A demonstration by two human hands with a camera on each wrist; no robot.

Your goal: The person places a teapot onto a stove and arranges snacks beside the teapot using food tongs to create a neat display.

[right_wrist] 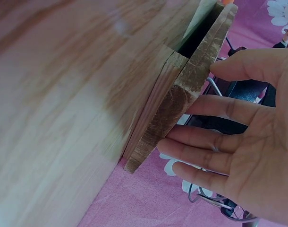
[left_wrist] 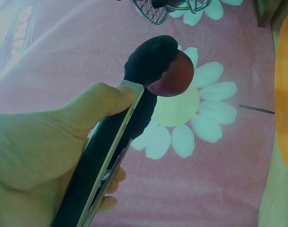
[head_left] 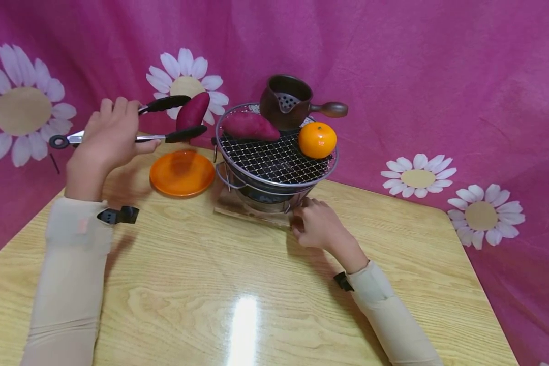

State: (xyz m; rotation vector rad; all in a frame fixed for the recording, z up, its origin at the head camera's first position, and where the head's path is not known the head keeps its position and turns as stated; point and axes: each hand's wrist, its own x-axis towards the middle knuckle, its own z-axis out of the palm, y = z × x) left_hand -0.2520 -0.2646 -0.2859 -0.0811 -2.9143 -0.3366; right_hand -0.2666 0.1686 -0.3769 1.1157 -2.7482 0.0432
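Note:
My left hand (head_left: 109, 136) grips metal tongs (head_left: 178, 134) with black tips. Between those tips is a dark red sweet potato (head_left: 194, 111), held up left of the grill; the left wrist view shows its rounded end (left_wrist: 179, 78). My right hand (head_left: 319, 223) is at the front right of the grill's wooden base (head_left: 251, 215). In the right wrist view its fingers (right_wrist: 200, 153) reach out fairly straight and touch the board's edge (right_wrist: 182, 92). A second sweet potato (head_left: 249, 126) lies on the round wire grill (head_left: 274, 160).
A brown side-handled pot (head_left: 283, 109) and an orange citrus fruit (head_left: 317, 140) sit on the mesh too. Left of the grill, an orange plate (head_left: 182, 174) lies on the wooden table (head_left: 201, 284). A pink curtain with white flowers (head_left: 393, 76) hangs behind.

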